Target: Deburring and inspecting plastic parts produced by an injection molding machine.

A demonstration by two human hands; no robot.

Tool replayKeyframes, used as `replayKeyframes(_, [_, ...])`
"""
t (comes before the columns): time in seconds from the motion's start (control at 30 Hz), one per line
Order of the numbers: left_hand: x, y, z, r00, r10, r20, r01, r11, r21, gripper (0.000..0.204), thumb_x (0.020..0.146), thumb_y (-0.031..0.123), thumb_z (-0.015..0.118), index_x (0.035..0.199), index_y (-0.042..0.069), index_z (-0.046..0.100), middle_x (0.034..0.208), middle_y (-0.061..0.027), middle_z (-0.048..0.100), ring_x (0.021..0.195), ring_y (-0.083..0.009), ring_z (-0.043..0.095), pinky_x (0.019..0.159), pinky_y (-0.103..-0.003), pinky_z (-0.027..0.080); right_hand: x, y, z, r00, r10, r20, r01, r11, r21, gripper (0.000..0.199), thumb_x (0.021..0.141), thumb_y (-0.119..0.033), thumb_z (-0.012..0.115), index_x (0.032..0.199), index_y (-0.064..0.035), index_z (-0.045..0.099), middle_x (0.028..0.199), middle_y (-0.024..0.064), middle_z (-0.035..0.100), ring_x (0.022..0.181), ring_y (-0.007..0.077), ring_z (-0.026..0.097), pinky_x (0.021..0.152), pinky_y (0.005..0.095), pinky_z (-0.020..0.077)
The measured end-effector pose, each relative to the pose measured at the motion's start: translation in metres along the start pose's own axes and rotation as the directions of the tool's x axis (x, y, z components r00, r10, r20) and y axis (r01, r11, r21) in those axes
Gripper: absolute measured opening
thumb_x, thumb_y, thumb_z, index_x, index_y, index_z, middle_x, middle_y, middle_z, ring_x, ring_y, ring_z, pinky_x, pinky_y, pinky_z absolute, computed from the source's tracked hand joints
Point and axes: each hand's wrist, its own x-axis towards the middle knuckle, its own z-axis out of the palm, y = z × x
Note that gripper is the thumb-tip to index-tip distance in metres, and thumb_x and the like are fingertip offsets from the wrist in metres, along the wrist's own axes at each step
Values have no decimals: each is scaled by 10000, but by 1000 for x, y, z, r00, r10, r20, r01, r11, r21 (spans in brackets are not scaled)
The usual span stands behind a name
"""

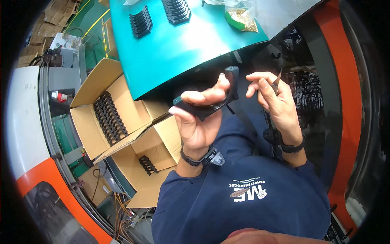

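Observation:
A curved black plastic part (233, 81), shaped like a half ring, is gripped in my left hand (202, 128) in front of my chest. The thumb and fingers of that hand close around its lower side, and its two ends stick out. To the right and a little apart from it, my right hand (280, 103) is closed on a thin pointed tool (278, 78), whose tip points up. Most of the tool is hidden in the fingers, so its exact kind does not show.
Rows of similar black parts (141, 22) stand on the teal table (170, 53), with a bag of small brass-coloured pieces (242, 18) at its right. Left of me are an open carton (87, 132) and a lower carton (144, 189), both holding black parts. An orange machine frame (349, 81) rises at right.

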Motion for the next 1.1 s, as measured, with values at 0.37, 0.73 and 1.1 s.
replayKeyframes(0.37, [-7, 8, 26, 966, -160, -203, 255, 717, 648, 147, 923, 60, 516, 1048, -15, 538, 791, -18, 518, 692, -45, 451, 625, -191, 366, -4, -30, 9, 774, -611, 167, 540, 497, -679, 266, 829, -179, 730, 973, 33, 663, 755, 109, 599, 630, 165, 563, 552, 268, 435])
replayKeyframes(0.73, [-5, 15, 38, 955, -215, -202, 295, 653, 698, 296, 962, 137, 436, 1174, -53, 518, 779, -25, 547, 691, -58, 443, 640, -211, 381, -1, -23, 19, 600, -734, 317, 616, 171, -769, 331, 698, -213, 811, 906, 4, 674, 696, 85, 596, 584, 204, 565, 492, 285, 440])
replayKeyframes(1.1, [-3, 14, 42, 955, -199, -219, 295, 588, 753, 345, 1008, 149, 386, 1261, -61, 489, 774, -30, 550, 697, -67, 449, 656, -218, 390, 3, -18, 22, 572, -766, 294, 606, 154, -780, 274, 682, -183, 807, 848, -21, 660, 670, 49, 562, 547, 189, 533, 489, 295, 421])
